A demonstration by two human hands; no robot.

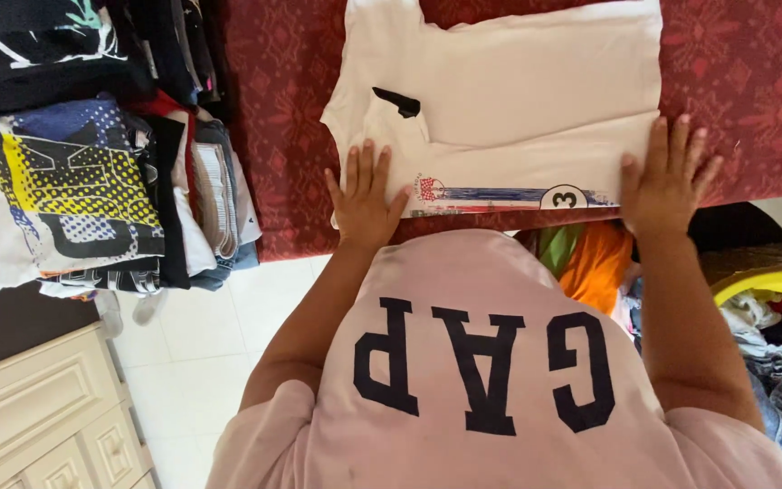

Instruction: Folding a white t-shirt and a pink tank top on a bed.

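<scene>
While both hands press flat with fingers spread, the left hand (364, 197) at eight o'clock and the right hand (664, 177) at four, the folded white T-shirt (518, 100) lies between them. Soft cotton, it rests on a patterned red bedspread (273, 118), a stack of folded clothes (83, 172) at nine o'clock.

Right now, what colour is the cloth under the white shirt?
Dark red bedspread with a woven pattern, clearest in the head view.
</scene>
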